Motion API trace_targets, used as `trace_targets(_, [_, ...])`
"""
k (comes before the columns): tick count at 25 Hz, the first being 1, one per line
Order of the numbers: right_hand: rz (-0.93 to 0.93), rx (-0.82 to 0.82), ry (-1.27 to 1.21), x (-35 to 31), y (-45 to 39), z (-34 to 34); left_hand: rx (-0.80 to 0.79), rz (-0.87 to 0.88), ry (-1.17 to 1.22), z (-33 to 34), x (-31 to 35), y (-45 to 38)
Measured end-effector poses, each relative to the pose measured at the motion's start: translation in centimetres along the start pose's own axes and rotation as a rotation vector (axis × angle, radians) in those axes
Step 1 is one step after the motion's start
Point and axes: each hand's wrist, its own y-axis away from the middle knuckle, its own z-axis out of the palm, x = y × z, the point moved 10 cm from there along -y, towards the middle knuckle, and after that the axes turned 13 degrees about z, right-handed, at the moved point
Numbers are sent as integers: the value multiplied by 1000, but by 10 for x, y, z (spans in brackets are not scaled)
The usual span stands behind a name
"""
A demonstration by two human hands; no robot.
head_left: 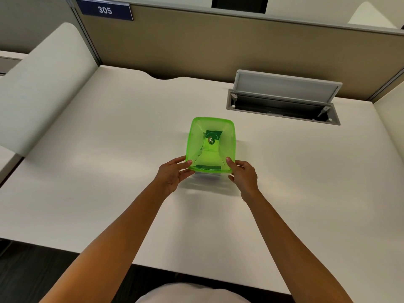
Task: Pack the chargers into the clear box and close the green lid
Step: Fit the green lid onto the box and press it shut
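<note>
A translucent green lid (211, 132) lies on top of the clear box in the middle of the white desk (109, 171). Only a sliver of the clear box (207, 176) shows under the lid's near edge. Dark shapes show through the lid; I cannot tell what they are. My left hand (172, 173) grips the lid's near left corner, thumb on top. My right hand (242, 172) grips the near right corner the same way.
An open cable hatch (282, 106) with a raised grey flap is set into the desk at the back right. A beige partition (218, 47) runs along the back, with a blue "305" sign (105, 10). A low white divider (43, 79) stands at the left.
</note>
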Motion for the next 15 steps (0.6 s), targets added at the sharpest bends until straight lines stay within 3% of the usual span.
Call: trace_targets(15, [-11,50,-176,16,-4,-4,-36,4,-1,3,-5,-5])
